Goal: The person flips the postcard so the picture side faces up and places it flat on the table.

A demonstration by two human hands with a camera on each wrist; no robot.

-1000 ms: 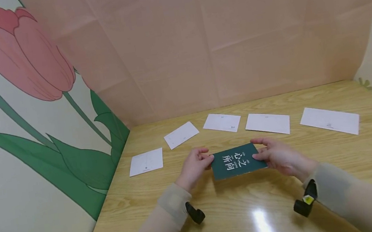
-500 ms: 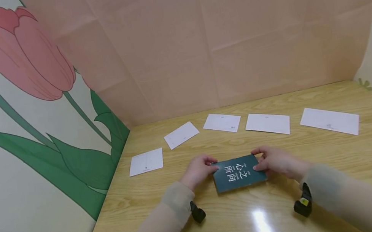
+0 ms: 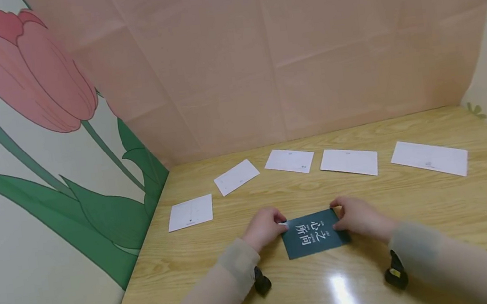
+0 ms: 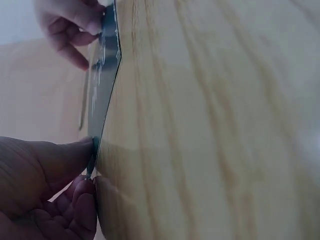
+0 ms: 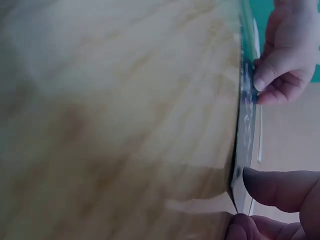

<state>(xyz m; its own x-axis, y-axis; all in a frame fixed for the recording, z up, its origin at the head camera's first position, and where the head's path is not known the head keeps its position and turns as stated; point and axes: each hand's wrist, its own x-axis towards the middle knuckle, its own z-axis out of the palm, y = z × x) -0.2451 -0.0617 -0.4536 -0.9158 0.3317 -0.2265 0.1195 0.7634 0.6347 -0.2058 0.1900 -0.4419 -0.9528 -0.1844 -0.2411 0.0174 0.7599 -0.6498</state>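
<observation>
A dark green card (image 3: 314,244) with white Chinese characters lies at or very near the tabletop in the head view, its lettering turned sideways. My left hand (image 3: 265,229) pinches its left edge between thumb and fingers. At the opposite edge, my right hand (image 3: 359,216) pinches it the same way. Seen edge-on in the left wrist view, the card (image 4: 104,85) looks thin and slightly bent, with the left thumb on its upper face. The right wrist view shows the right thumb (image 5: 275,189) on the near end of the card.
Several white cards lie spread in an arc farther back: one at the left (image 3: 190,212), one at the middle (image 3: 289,161), one at the far right (image 3: 430,158). A pink cloth (image 3: 282,57) hangs behind the wooden table (image 3: 187,289). A tulip-print panel (image 3: 41,195) borders the left.
Both hands have brought the green card down and toward the person, onto or close to the table. Their pinch on its two edges stays. The white cards have not moved.
</observation>
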